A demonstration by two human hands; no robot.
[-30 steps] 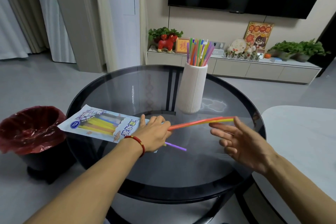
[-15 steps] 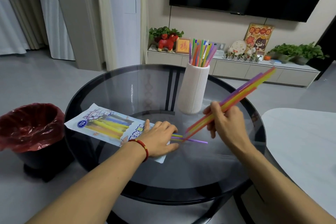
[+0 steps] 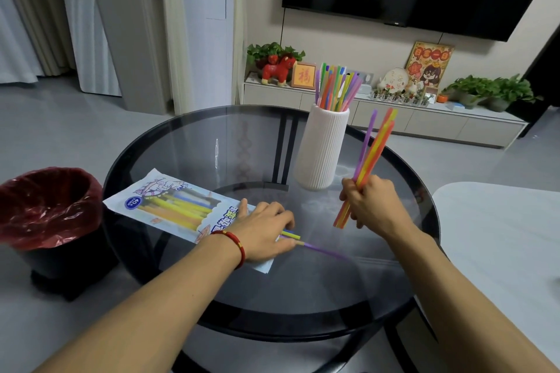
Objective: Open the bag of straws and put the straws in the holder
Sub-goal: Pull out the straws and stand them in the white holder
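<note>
So my left hand (image 3: 263, 232) is flat on the open end of the straw bag (image 3: 181, 211), fingers pressed down and loosely together, not pinching anything. It's there to pin the bag to the glass desk (image 3: 212, 142) so it doesn't slide while straws come out. The bag lies with its long axis running from far left to near right, mouth toward me, and a few straws poke out past my fingertips: yellow and blue stubs plus a purple straw (image 3: 325, 251) trailing off to the right on the glass.

My right hand (image 3: 371, 206) is closed in a fist around a small bundle of straws (image 3: 374, 148), orange, yellow and purple. They point up and a bit to the right, nearly upright, lower ends hanging under my fist. That tilt makes sense since the white ribbed holder (image 3: 322, 145) stands just left of the bundle, already full of straws, so I reckon they go in from above next.
</note>
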